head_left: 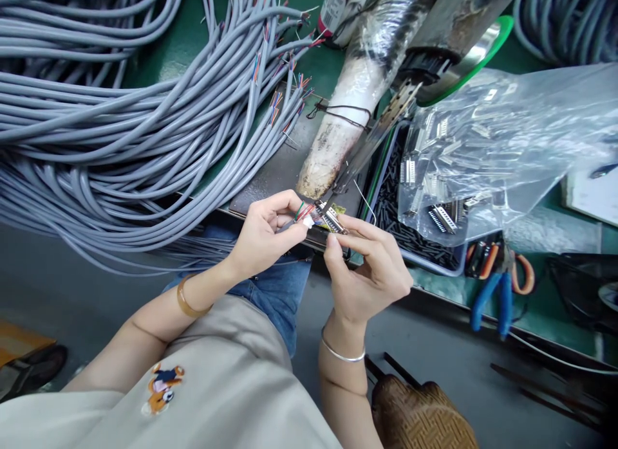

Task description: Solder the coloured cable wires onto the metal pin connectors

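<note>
Two hands are holding small wires by a metal plug

The left hand (268, 227) is pinching the coloured wires (303, 211), with its thumb and finger pressing together. The right hand (371, 262) is pinching one end of the metal plug (333, 219), its thumb and fingertips closing on it. The plug is sitting between the two hands, near the front edge of the green table (168, 60). The low end of a dark metal rod (369, 146) is pointing down at the plug; I cannot tell if they are touching. Grey cables (193, 134) are lying on the left.

To do this well, both hands should be staying very still. The wires should be fanning out, not crossing. The fingers should be keeping clear of the rod, because it may be hot.
</note>
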Available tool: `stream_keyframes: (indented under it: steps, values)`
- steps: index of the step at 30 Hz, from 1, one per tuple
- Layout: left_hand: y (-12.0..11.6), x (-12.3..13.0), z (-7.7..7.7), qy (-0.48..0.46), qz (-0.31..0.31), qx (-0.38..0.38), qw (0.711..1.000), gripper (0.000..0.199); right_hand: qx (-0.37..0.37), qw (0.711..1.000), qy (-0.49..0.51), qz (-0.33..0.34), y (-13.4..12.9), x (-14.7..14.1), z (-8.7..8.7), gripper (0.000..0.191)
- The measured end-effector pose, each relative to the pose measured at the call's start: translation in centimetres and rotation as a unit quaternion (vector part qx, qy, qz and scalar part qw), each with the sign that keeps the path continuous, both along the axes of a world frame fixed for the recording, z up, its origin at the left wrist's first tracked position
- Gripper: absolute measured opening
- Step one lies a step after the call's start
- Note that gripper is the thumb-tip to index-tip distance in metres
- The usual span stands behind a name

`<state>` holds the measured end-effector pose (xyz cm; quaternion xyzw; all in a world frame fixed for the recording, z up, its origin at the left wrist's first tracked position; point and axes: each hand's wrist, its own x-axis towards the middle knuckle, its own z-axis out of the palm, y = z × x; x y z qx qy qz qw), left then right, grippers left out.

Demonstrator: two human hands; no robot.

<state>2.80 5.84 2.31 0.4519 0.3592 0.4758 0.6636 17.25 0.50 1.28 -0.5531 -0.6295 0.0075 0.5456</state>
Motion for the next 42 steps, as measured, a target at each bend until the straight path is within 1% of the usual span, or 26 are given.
stream_keyframes:
  steps: [4,10,14,18,23,27,35,42]
  values:
    - [0.1,-0.1,-0.1,-0.005,-0.007,0.006,1.000,0.015,0.015,1.000,-0.018,-0.002,0.0,0.0,-0.2,0.017]
    - [0.1,-0.1,-0.2,-0.009,-0.019,-0.021,1.000,0.018,0.013,0.999,-0.046,-0.005,-0.2,0.2,-0.8,0.016]
    - [-0.1,-0.1,-0.1,0.010,-0.007,-0.014,1.000,0.016,0.010,0.999,-0.053,-0.007,-0.2,0.2,-0.7,0.015]
    - [-0.3,0.0,-0.2,0.049,0.026,0.017,0.998,0.010,-0.003,0.998,-0.060,-0.011,0.0,-0.1,-0.5,0.013]
    - [-0.3,0.0,-0.1,0.066,0.034,0.064,0.995,0.002,0.000,0.998,-0.060,-0.011,0.2,-0.2,-0.2,0.016]
    - [-0.3,-0.2,-0.1,0.090,0.041,0.091,0.991,0.004,0.009,0.997,-0.072,-0.011,0.1,-0.3,-0.1,0.017]
    - [-0.5,-0.2,-0.2,0.086,0.018,0.058,0.994,0.003,0.015,0.997,-0.081,-0.001,-0.3,0.0,-1.0,0.014]
    - [-0.8,-0.2,-0.3,0.075,0.010,0.046,0.996,0.003,0.033,0.991,-0.132,-0.016,-0.6,0.2,-1.2,0.022]
